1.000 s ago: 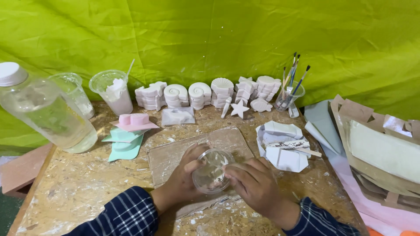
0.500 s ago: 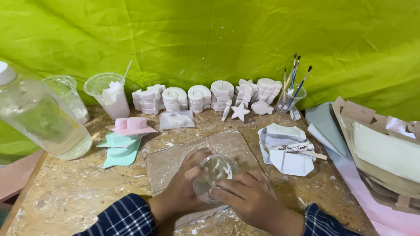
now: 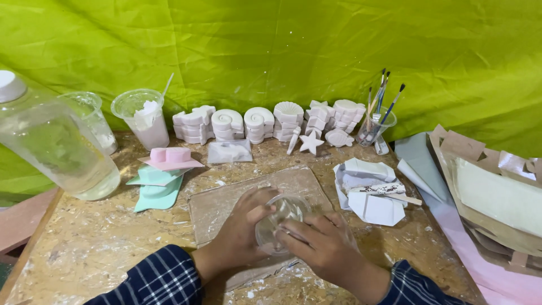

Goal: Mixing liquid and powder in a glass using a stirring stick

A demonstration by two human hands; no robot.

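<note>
Clear plastic cup (image 3: pixel 280 217), gripped by left hand (image 3: pixel 244 230), right hand (image 3: pixel 322 247), on board (image 3: pixel 226 197)

Both hands meet over a small clear cup (image 3: pixel 280 221) on a plastic sheet (image 3: pixel 226 200) at the middle of the speckled wooden table (image 3: pixel 84 248). The left hand (image 3: pixel 244 230) cups its side; the right hand (image 3: pixel 319 245) lies across its rim. Behind them stand white plaster shells (image 3: pixel 265 121) (stacked in a row), a cup of brushes (image 3: pixel 377 125), 2 plastic cups (image 3: pixel 141 117) and a big water bottle (image 3: pixel 53 144).
</note>
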